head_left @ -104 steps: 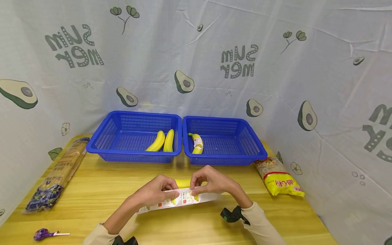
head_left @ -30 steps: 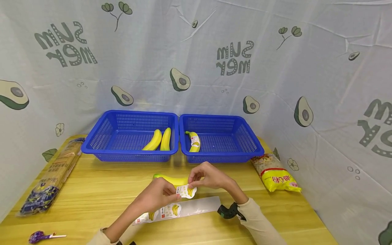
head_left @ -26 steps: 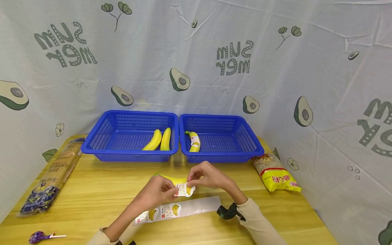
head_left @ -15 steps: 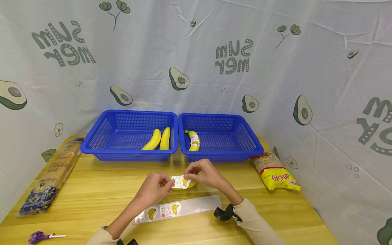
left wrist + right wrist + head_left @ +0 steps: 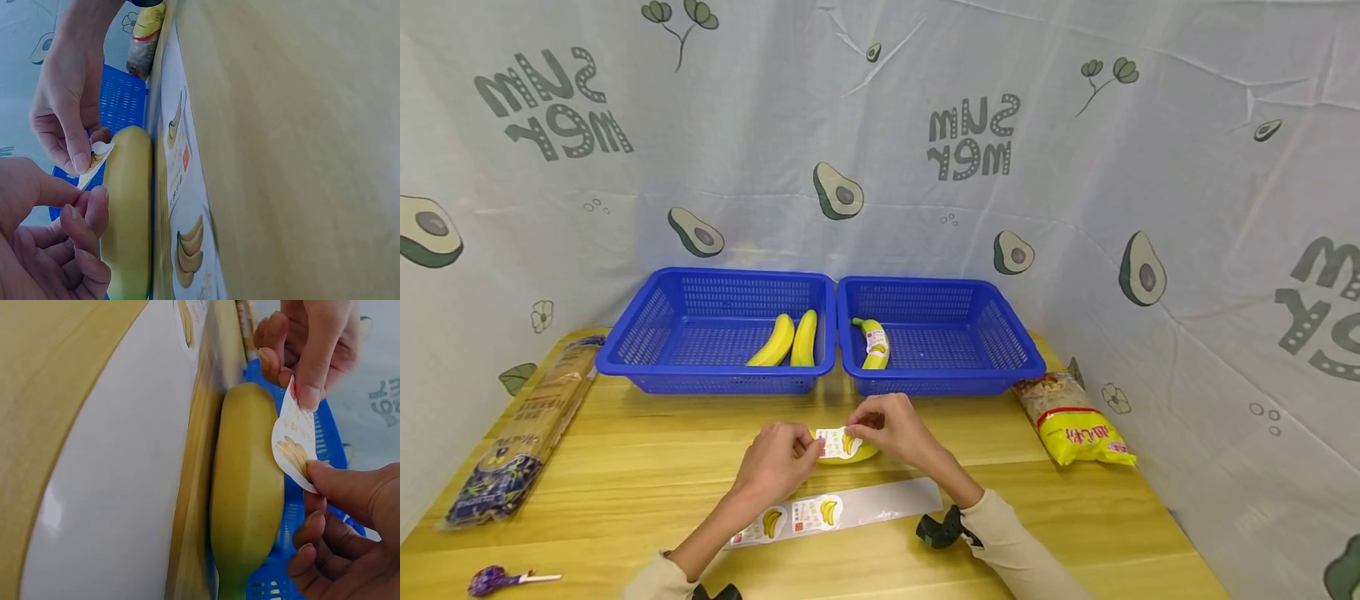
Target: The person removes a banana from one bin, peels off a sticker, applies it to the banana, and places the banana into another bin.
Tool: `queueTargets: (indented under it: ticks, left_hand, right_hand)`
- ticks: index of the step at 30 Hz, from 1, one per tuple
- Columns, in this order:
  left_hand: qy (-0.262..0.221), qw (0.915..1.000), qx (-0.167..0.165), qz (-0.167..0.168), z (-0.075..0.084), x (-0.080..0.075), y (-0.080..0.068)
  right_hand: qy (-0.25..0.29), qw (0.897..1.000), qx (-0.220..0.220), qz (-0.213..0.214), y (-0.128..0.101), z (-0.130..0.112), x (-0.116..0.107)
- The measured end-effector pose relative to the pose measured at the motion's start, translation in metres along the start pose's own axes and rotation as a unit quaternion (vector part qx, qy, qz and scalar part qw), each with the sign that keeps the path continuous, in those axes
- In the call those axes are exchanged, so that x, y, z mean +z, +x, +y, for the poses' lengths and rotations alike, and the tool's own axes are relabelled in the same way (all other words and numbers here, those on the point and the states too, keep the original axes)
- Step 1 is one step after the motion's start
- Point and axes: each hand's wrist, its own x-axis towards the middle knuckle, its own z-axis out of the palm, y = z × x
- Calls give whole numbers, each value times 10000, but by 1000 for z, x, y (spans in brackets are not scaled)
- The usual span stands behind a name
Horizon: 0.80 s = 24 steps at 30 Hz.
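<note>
Both hands hold one white banana-print sticker (image 5: 835, 443) stretched between them. My left hand (image 5: 777, 462) pinches its left end between thumb and finger, and my right hand (image 5: 895, 429) pinches the right end. Under the sticker a yellow banana (image 5: 247, 481) lies across the table, its middle partly hidden in the head view. In the right wrist view the sticker (image 5: 294, 440) stands tilted along the banana's side, its edge close to the peel. Nearer the body lies the sticker strip (image 5: 887, 502), with two stickers on its left part and bare backing on the right.
Two blue baskets (image 5: 722, 382) stand side by side at the back. Two plain bananas (image 5: 803, 340) lie in the left one, a labelled banana (image 5: 876, 343) in the right basket (image 5: 955, 385). Noodle pack (image 5: 527, 433) and lollipop (image 5: 493, 581) are at left, a yellow food bag (image 5: 1078, 425) at right.
The sticker was peeled off the strip, which the hands let go onto the table. Both hands then carried the sticker forward over the banana; in the last half second they moved only slightly.
</note>
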Motion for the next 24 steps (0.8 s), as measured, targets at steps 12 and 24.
queueTargets:
  ticks: [12,24]
  left_hand:
    - [310,9994,-30,139,-3,5,0]
    - [584,9979,76,272,-7,7,1]
  right_hand:
    - [97,9999,50,-99,0,5,4]
    - [183,9997,28,-145,0,9,7]
